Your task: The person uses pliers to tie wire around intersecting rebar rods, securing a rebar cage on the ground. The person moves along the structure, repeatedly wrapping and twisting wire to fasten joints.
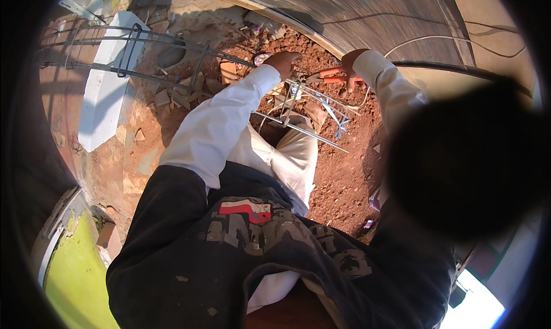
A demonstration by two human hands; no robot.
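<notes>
A long cage of steel rebar (172,40) runs from the left edge to just in front of me, tied with square stirrups. My left hand (282,64) is at the bars near the cage's near end, its fingers curled; what they grip is hidden. Red-handled pliers (332,75) are in my right hand (352,69), their handles spread apart and their jaws pointing left at the bars, close to my left hand. A blue plastic strip (338,120) hangs by the bar ends. The cage end lies over my light trousers (274,151).
A wooden wall (390,13) stands beyond my hands, and a pale cable (436,37) curves across it. On the left a white slab (109,82) lies under the cage. Broken tiles and a brick piece (228,72) are strewn over reddish soil (338,174).
</notes>
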